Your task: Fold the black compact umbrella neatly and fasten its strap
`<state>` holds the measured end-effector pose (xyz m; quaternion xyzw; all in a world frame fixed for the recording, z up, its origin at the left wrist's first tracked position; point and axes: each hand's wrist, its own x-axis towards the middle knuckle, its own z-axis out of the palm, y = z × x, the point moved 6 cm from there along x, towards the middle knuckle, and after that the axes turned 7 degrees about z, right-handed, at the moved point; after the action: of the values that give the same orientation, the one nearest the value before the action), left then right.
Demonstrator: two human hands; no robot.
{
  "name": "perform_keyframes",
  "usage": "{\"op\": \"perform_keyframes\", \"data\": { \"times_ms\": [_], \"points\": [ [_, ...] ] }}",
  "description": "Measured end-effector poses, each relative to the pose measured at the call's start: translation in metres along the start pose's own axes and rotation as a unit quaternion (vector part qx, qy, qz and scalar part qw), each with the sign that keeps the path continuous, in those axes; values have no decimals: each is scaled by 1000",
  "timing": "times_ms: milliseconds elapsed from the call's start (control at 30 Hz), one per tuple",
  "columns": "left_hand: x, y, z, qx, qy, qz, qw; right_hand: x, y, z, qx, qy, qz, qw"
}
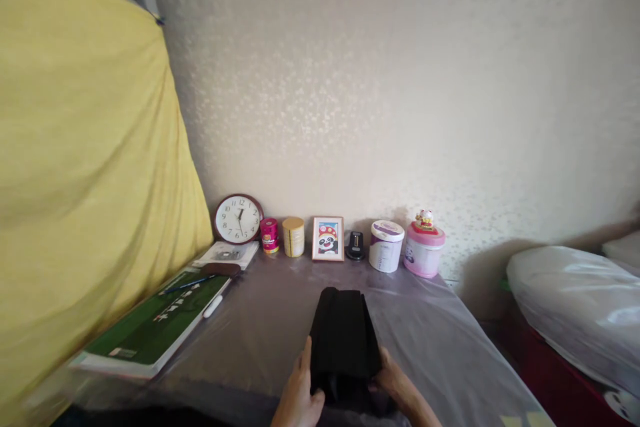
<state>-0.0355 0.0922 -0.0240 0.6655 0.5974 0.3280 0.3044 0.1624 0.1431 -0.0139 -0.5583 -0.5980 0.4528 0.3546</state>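
A black, boxy folded fabric item (340,333) is between my two hands near the front of the table; its exact kind does not show. My left hand (301,390) presses against its left side, thumb at the lower corner and fingers running up along the edge. On the opposite side, my right hand (397,383) grips the lower right edge, with its fingertips partly hidden by the dark fabric. The lower front of the item is in shadow.
Along the wall stand a round clock (239,219), a pink can (269,235), a yellow can (293,237), a framed panda picture (328,239), a small black device (355,245), a white tub (386,247) and a pink tub (424,250). A green book (155,320) lies left.
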Motion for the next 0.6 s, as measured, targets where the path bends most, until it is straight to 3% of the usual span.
{"op": "perform_keyframes", "data": {
  "times_ms": [100,200,267,433,533,600],
  "points": [
    [0,0,5,45,-12,4,999,-7,-26,-42,-78,167,-45,982],
    [-2,5,6,67,-22,-8,997,-16,-52,-55,-110,230,-82,963],
    [-2,9,6,78,-30,-17,996,-18,-59,-48,-119,210,-75,968],
    [-4,19,3,129,-51,-44,989,-8,-43,-23,-70,112,55,990],
    [-7,24,1,156,-63,-56,984,0,-44,-12,17,85,55,995],
    [-7,27,1,177,-64,-55,981,5,-54,-1,119,33,36,992]
  ]
}}
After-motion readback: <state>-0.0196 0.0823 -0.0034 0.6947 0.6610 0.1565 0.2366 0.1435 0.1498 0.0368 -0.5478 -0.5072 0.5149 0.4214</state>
